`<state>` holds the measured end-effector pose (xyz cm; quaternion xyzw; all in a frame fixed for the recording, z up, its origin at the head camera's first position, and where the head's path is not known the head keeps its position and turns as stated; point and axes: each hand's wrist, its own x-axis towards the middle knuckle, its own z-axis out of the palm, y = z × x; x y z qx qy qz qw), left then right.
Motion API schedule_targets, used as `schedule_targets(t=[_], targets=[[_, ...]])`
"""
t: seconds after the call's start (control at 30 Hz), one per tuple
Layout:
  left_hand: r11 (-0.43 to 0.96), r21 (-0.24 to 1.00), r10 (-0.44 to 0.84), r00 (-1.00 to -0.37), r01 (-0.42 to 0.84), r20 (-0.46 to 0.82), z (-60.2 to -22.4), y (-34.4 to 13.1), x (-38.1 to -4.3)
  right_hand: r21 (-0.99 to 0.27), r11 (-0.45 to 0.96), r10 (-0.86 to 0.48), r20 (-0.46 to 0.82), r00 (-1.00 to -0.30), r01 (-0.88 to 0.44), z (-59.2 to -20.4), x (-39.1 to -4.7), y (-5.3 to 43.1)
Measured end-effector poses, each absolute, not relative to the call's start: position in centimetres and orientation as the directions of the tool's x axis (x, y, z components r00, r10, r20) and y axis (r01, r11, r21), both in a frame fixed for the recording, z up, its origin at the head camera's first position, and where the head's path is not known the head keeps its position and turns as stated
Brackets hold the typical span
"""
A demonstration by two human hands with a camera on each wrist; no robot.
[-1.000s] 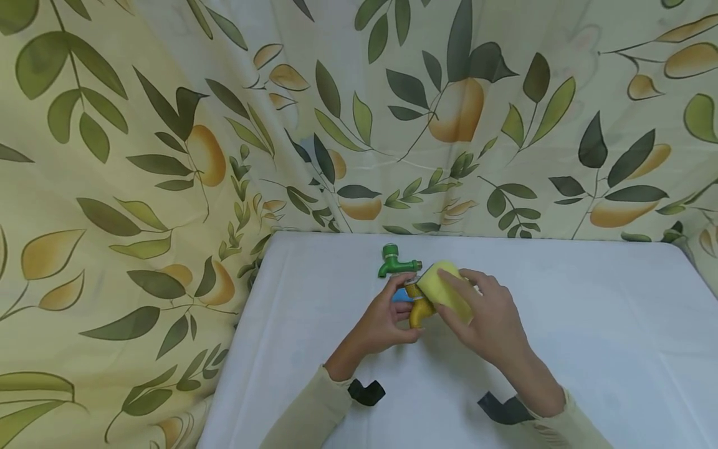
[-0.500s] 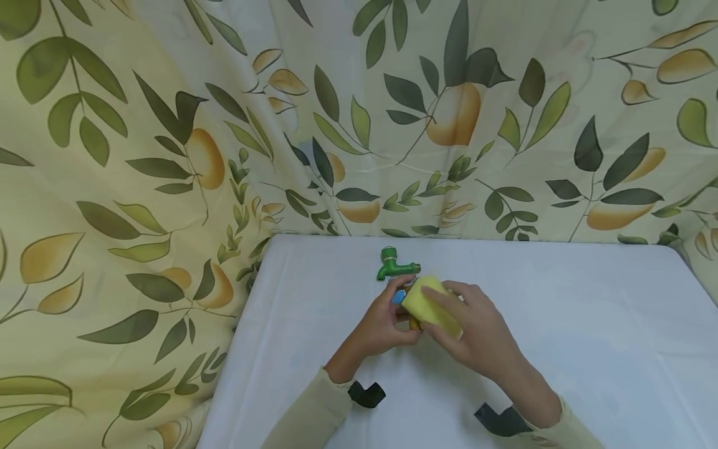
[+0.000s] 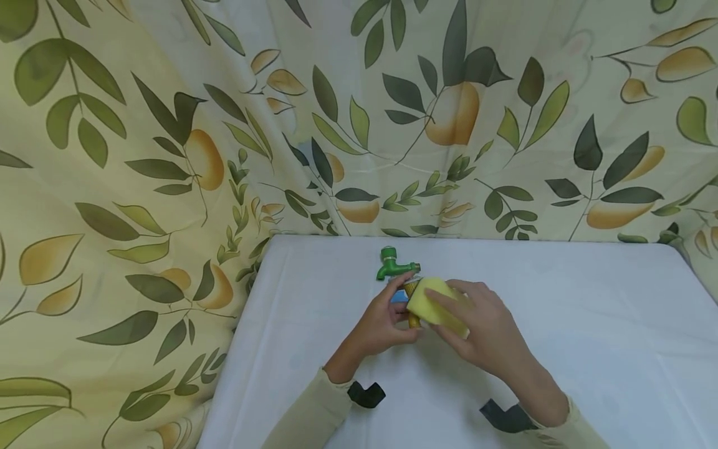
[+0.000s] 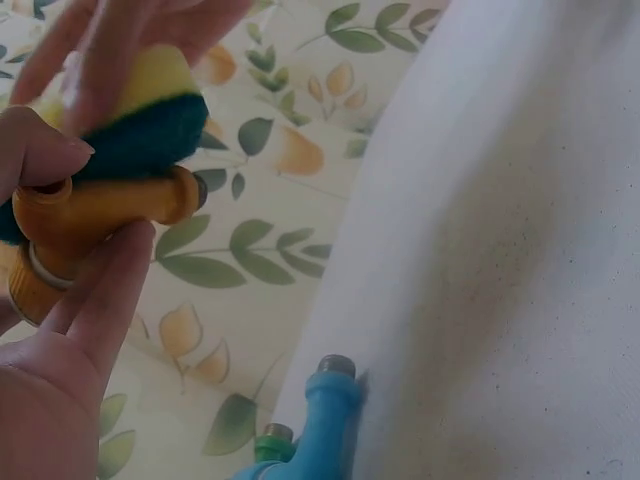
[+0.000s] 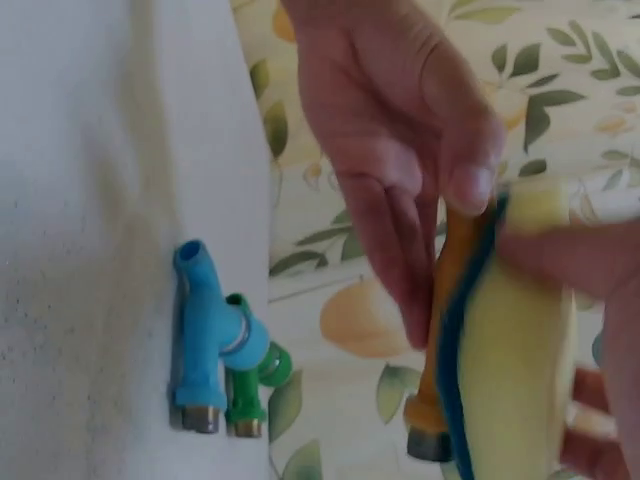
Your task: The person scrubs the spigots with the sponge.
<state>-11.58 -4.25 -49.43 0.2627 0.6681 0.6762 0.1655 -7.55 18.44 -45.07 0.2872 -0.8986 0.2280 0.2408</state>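
One orange tap (image 4: pixel 115 208) is gripped by the left hand (image 3: pixel 377 324), and a sponge (image 5: pixel 510 370) is held against it by the right hand (image 3: pixel 489 333) above the white counter (image 3: pixel 594 330).

The sponge (image 3: pixel 440 305) is yellow with a dark teal layer (image 4: pixel 150 140). One tap (image 4: pixel 100 215) is golden orange, another tap (image 3: pixel 395 267) green, a third tap (image 5: pixel 203 345) light blue. The desk (image 3: pixel 589 330) is white. Cream fabric (image 3: pixel 140 37) at upper left bears printed green leaves (image 3: pixel 42 72) and orange fruit (image 3: pixel 205 159).
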Motion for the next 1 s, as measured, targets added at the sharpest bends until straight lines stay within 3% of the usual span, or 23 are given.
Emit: schedule_targets(t=[0.37,0.6,0.8,1.0], targets=[[-0.097,0.984,0.586,-0.79,0.151,0.178,-49.0,-4.4,-11.6,-0.296,0.704,-0.428,0.549,-0.718,-0.646,-44.2,-7.6,18.9],[-0.086,0.979,0.605,-0.772,0.183,0.197,-48.7,-4.4,-11.6,-0.26,0.667,-0.482,0.565,-0.67,-0.699,-43.8,-8.0,19.1],[-0.082,0.978,0.608,-0.768,0.191,0.201,-48.6,-4.4,-11.4,-0.276,0.644,-0.513,0.536,-0.67,-0.714,-43.7,-7.9,19.3],[-0.068,0.976,0.611,-0.765,0.205,0.204,-48.5,-4.5,-11.3,-0.289,0.686,-0.459,0.54,-0.705,-0.668,-43.6,-7.8,19.0]])
